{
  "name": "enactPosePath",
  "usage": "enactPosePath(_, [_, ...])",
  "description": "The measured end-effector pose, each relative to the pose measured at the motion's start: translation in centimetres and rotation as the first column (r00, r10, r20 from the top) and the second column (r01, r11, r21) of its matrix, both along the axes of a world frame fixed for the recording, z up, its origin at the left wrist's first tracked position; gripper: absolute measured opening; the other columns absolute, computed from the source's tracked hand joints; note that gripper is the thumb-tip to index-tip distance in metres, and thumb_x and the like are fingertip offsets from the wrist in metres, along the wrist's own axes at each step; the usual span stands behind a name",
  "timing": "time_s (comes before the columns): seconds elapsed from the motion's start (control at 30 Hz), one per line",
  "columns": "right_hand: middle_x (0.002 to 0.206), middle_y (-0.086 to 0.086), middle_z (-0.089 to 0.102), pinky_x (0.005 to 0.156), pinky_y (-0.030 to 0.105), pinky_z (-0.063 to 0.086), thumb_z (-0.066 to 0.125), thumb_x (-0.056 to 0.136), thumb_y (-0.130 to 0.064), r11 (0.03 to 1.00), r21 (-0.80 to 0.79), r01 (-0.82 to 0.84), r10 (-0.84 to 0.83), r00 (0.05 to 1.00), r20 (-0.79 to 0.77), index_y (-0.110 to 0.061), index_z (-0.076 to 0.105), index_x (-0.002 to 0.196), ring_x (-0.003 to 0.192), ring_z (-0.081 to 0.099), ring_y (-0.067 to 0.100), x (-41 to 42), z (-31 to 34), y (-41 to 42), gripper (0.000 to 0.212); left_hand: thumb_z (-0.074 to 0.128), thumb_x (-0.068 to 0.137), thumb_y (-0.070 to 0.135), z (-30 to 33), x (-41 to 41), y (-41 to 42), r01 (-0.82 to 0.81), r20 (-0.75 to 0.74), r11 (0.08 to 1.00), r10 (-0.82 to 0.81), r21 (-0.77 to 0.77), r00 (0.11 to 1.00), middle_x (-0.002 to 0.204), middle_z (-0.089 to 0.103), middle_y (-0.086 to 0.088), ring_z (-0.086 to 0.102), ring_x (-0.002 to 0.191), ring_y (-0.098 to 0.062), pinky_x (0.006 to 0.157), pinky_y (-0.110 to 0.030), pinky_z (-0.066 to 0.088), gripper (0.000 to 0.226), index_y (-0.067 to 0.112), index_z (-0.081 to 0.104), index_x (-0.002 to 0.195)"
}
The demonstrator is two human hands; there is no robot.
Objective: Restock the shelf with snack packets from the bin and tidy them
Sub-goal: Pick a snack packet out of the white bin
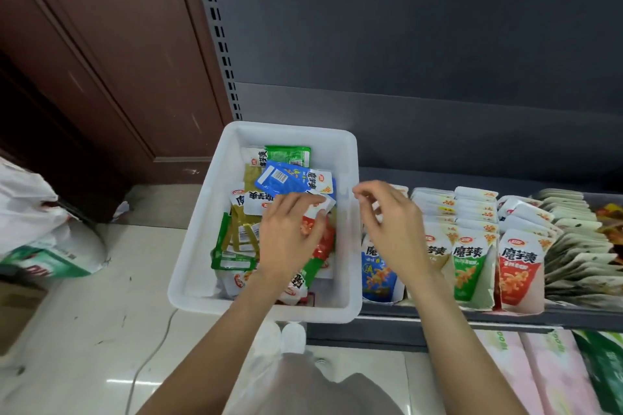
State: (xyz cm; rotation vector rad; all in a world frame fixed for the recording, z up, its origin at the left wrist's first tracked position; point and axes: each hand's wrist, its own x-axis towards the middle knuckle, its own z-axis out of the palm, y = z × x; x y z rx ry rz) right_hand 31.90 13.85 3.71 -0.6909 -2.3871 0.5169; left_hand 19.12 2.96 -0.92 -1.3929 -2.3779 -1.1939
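Honestly halfway | shelf [472,315] rows look fairly full | bin [215,212] still loaded with snack packets [290,178] | our left hand [290,232] grip curls on a packet, right hand [394,226] loose, empty

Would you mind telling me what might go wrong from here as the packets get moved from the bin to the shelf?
1. The white bin juts past the shelf front, so pressing inside could tip it.
2. The left hand lies on a loose, overlapping pile; neighbouring packets may drag out.
3. The right hand hovers over the upright blue packets and could knock them over.
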Motion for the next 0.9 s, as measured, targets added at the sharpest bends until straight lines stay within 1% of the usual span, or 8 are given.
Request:
enactPosePath(0.1, [0.108,0.0,0.066,0.077,0.034,0.051,0.054,0.093,-0.017,0.987,-0.101,-0.123,0.142,0.969,0.202,-0.016,0.062,0.109,0.091,0.063,0.018,-5.6,-1.5,-0.3,0.018,0.052,0.084,0.034,-1.1,-3.3,-2.2,-0.133,-0.048,0.987,0.129,-0.086,0.99,0.1,0.068,0.002,0.057,0.098,-0.021,0.084,-0.034,0.043,0.028,0.017,0.068,0.099])
enactPosePath(0.23, [0.14,0.007,0.045,0.1,0.037,0.04,0.055,0.094,-0.027,0.977,-0.161,-0.143,0.208,0.818,0.536,-0.014,0.046,0.135,0.125,0.044,0.025,-12.3,-5.4,0.2,0.045,0.061,0.084,0.032,-3.0,-6.7,-4.2,-0.162,-0.032,0.891,0.163,-0.424,0.986,0.125,0.059,-0.001,0.048,0.122,-0.023,0.101,-0.038,0.035,0.037,0.019,0.06,0.119])
enactPosePath(0.37, [0.141,0.015,0.037,0.097,0.043,0.041,0.063,0.088,-0.037,0.983,-0.161,-0.085,0.174,0.699,0.693,-0.012,0.032,0.14,0.126,0.04,0.033,-15.3,-8.0,0.7,0.066,0.047,0.092,0.039,-3.8,-7.6,-4.9,-0.117,0.002,0.8,0.146,-0.588,0.989,0.15,0.035,0.005,0.024,0.14,-0.013,0.116,-0.034,0.012,0.05,0.023,0.042,0.139])
enactPosePath(0.5, [0.12,0.017,0.055,0.078,0.038,0.046,0.054,0.094,-0.021,0.989,-0.089,-0.115,0.145,0.707,0.692,-0.006,0.038,0.132,0.105,0.056,0.032,-15.7,-8.4,0.8,0.045,0.04,0.095,0.042,-4.1,-7.8,-5.0,-0.101,-0.013,0.752,0.122,-0.651,0.992,0.152,0.03,0.007,0.02,0.142,-0.012,0.117,-0.035,0.01,0.049,0.026,0.038,0.141])
enactPosePath(0.6, [0.098,0.016,0.067,0.066,0.038,0.044,0.038,0.097,-0.01,0.993,0.064,-0.094,0.035,0.792,0.61,-0.003,0.046,0.124,0.086,0.064,0.034,-14.9,-6.7,1.1,0.028,0.048,0.093,0.04,-3.5,-7.8,-5.1,-0.114,0.01,0.817,0.144,-0.566,0.989,0.145,0.041,0.004,0.032,0.136,-0.015,0.114,-0.035,0.018,0.049,0.023,0.042,0.139])
enactPosePath(0.7, [0.088,0.015,0.07,0.066,0.037,0.046,0.045,0.099,-0.021,0.994,0.046,-0.095,0.068,0.909,0.412,-0.01,0.058,0.116,0.081,0.065,0.036,-12.7,-3.9,1.7,0.024,0.058,0.087,0.036,-1.0,-7.5,-5.0,-0.143,0.087,0.982,0.154,-0.123,0.984,0.134,0.051,-0.003,0.045,0.124,-0.02,0.105,-0.029,0.032,0.054,0.014,0.046,0.134])
enactPosePath(0.77, [0.087,0.008,0.073,0.068,0.034,0.046,0.058,0.093,-0.03,0.977,-0.065,-0.203,0.213,0.932,0.294,-0.018,0.069,0.108,0.08,0.066,0.03,-10.7,-1.5,1.8,0.022,0.06,0.084,0.036,1.5,-7.4,-4.8,-0.085,0.029,0.991,0.082,0.102,0.996,0.132,0.05,0.0,0.041,0.124,-0.014,0.106,-0.021,0.03,0.057,0.011,0.046,0.133])
enactPosePath(0.9, [0.074,-0.004,0.072,0.061,0.029,0.045,0.074,0.078,-0.036,0.894,-0.193,-0.405,0.446,0.85,0.282,-0.025,0.076,0.086,0.064,0.061,0.013,-7.3,2.7,1.2,0.014,0.064,0.078,0.05,5.1,-7.8,-4.1,0.238,0.1,0.942,-0.22,-0.235,0.97,0.119,0.063,0.004,0.053,0.111,-0.011,0.098,-0.032,0.041,0.057,0.024,0.055,0.127])
